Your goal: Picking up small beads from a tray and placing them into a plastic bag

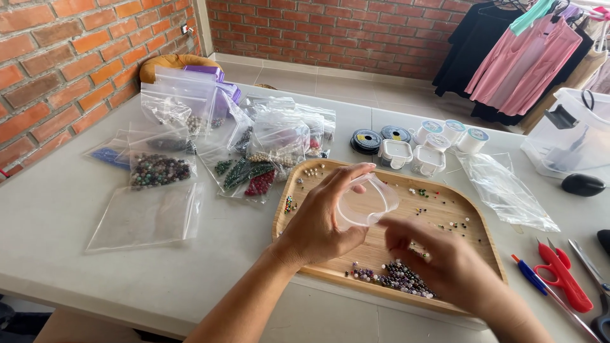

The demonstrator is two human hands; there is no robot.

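My left hand (318,219) holds a small clear plastic container (367,202) tilted above a wooden tray (473,219). My right hand (441,260) hovers just below and right of the container, fingers curled and blurred, over a pile of purple and grey beads (397,279) at the tray's near edge. Scattered small beads (454,223) lie across the tray's bare wood. Whether the right fingers pinch a bead cannot be made out.
Several clear zip bags of beads (210,143) lie left of the tray, with an empty bag (146,216) in front. Thread spools (454,134) and small lidded boxes (412,155) stand behind. Red snips (562,273), a blue pen (530,276), scissors and a clear bin (572,136) sit right.
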